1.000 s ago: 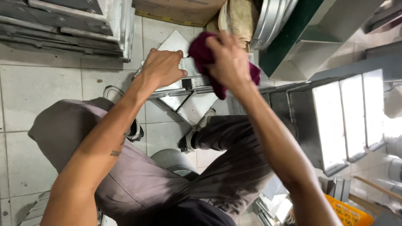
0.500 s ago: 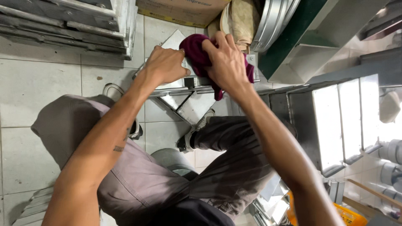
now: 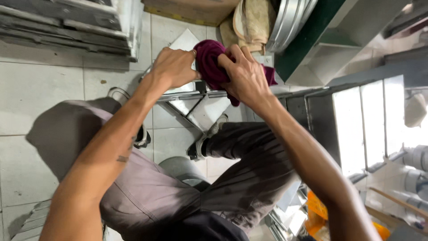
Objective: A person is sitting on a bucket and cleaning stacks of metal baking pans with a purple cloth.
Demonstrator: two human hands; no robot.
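Note:
A dark red cloth (image 3: 210, 66) is bunched on top of a shiny sheet-metal piece (image 3: 201, 107) that rests on the tiled floor between my feet. My right hand (image 3: 245, 76) presses down on the cloth, fingers spread over it. Beside it, my left hand (image 3: 174, 67) grips the metal piece's upper edge and its thumb side touches the cloth. I sit with grey-trousered legs apart; my forearms hide much of the metal piece.
Stacked grey metal sheets (image 3: 62, 22) lie at upper left. A cardboard box (image 3: 189, 10), a beige cloth (image 3: 252, 22) and curved metal bands (image 3: 290, 20) are at the top. Rectangular metal duct sections (image 3: 356, 125) stand at right. An orange object (image 3: 316, 209) lies at lower right.
My right hand has slid the red cloth leftward along the metal piece until it meets my left hand. The left hand has kept its grip.

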